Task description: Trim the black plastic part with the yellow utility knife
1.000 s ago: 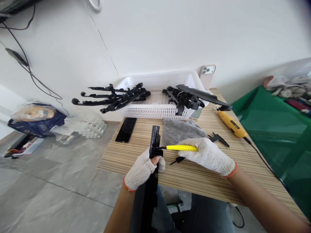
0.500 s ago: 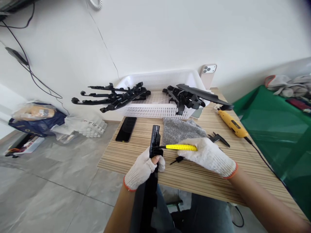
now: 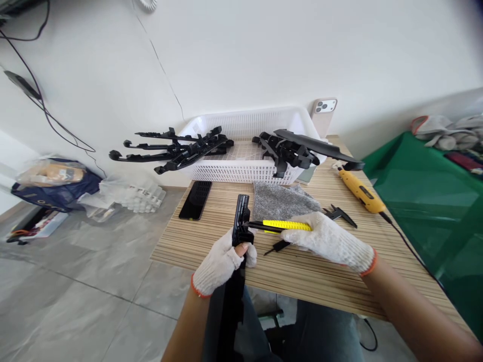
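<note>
My left hand [image 3: 222, 261], in a white knit glove with a bare thumb tip, is closed around a long black plastic trim piece [image 3: 241, 213]. The piece's upper end stands over the table edge and its lower part runs down over my lap. My right hand [image 3: 320, 236], gloved too, grips yellow-and-black tweezers [image 3: 287, 225]. Their dark tips point left and meet the side of the trim piece, just above my left thumb. Under my right hand lies a thin black tool [image 3: 279, 246], partly covered. A grey cloth [image 3: 281, 201] is just behind the tweezers.
A white plastic basket [image 3: 237, 173] at the back holds several black trim pieces [image 3: 188, 148] overhanging its sides. A dark phone [image 3: 195, 200] lies left; calipers [image 3: 341, 216] and a yellow corded rotary tool [image 3: 362, 191] lie right. Another phone [image 3: 323, 115] leans against the wall.
My right hand has shifted slightly right and down with the tweezers, which now show both dark arms. My left hand and the trim piece have barely moved.
</note>
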`<state>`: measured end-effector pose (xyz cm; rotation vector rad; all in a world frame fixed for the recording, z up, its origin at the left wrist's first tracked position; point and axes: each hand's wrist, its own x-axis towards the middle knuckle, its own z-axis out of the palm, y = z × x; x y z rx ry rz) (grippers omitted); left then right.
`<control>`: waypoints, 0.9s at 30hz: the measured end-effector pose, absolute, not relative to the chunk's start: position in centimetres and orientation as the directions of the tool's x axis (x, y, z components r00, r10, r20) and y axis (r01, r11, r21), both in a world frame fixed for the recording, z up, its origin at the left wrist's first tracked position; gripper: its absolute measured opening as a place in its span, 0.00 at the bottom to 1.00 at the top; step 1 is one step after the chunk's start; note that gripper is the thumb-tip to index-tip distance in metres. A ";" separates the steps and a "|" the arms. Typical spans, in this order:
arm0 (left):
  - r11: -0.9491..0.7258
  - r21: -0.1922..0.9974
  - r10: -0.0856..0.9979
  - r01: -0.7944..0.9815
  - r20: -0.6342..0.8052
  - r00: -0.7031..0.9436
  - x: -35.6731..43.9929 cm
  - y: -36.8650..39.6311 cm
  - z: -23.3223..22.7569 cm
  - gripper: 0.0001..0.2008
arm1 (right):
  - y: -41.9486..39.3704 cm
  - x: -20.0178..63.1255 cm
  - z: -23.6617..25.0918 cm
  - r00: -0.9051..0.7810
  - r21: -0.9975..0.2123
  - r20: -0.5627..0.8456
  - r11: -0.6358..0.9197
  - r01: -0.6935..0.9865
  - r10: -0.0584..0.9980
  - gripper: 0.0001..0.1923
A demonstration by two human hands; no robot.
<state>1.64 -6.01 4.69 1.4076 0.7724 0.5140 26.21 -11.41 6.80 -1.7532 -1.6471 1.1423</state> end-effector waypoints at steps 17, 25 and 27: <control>-0.071 0.969 0.711 0.235 -0.116 0.694 1.5 -6.0 4.8 0.15 | -11.4 26.1 6.8 -0.148 -0.837 -0.346 -0.234 0.494 0.926 0.30; -0.103 0.959 0.696 0.264 -0.120 0.708 1.3 -5.9 4.5 0.16 | -11.3 25.9 6.9 -0.121 -0.819 -0.398 -0.293 0.494 0.909 0.31; -0.093 0.961 0.692 0.261 -0.126 0.711 1.3 -5.9 4.6 0.16 | -11.3 25.9 7.0 -0.126 -0.818 -0.404 -0.297 0.493 0.906 0.31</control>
